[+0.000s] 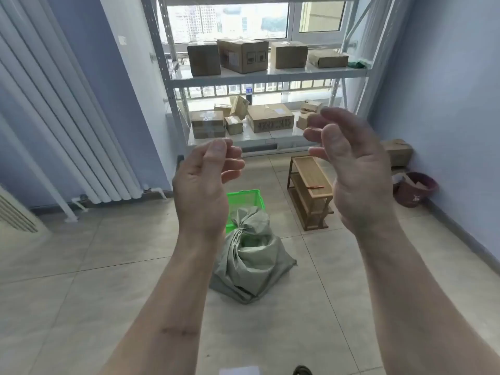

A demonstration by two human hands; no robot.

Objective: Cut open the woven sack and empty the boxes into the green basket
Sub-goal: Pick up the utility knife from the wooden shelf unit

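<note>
A grey-green woven sack (250,258) sits on the tiled floor, its neck tied shut with a thin white tie. Right behind it stands the green basket (244,200), partly hidden by the sack and my left hand. My left hand (205,185) and my right hand (351,169) are raised in front of me, palms facing each other, fingers loosely curled, holding nothing. Both hover well above the sack. A thin orange tool (316,187), maybe a cutter, lies on the low wooden stool (311,182).
A metal shelf rack (267,74) with several cardboard boxes stands before the window. White radiator pipes (62,131) line the left wall. A dark red bucket (415,189) and a cardboard box (397,152) sit by the right wall.
</note>
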